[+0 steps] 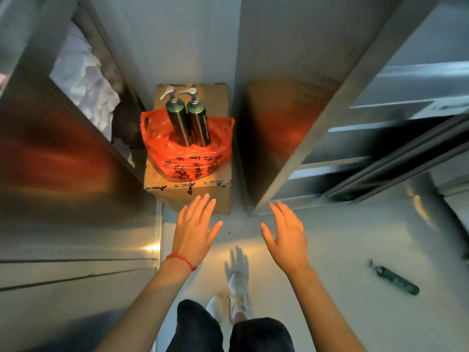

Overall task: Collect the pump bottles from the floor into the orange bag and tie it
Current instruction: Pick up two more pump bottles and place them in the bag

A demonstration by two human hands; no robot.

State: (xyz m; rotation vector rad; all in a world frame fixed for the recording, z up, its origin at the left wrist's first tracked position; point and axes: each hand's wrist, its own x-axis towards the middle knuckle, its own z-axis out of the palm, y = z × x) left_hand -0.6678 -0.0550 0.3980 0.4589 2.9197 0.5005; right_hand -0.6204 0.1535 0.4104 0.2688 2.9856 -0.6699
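An orange plastic bag (193, 158) with dark print sits open on a cardboard box (203, 196) ahead of me. Two dark green pump bottles stand upright in it side by side, the left bottle (179, 123) and the right bottle (200, 125), their silver pumps above the bag's rim. A third dark green pump bottle (396, 279) lies on its side on the floor at the right. My left hand (196, 229) and my right hand (286, 235) hover with fingers spread, both empty, just short of the box.
Stainless steel cabinets (63, 224) line the left. An open compartment holds crumpled white cloth (86, 80). A steel cabinet panel (291, 118) stands right of the box, with steel shelving (406, 148) beyond. My legs and white shoes (233, 298) are on the pale floor.
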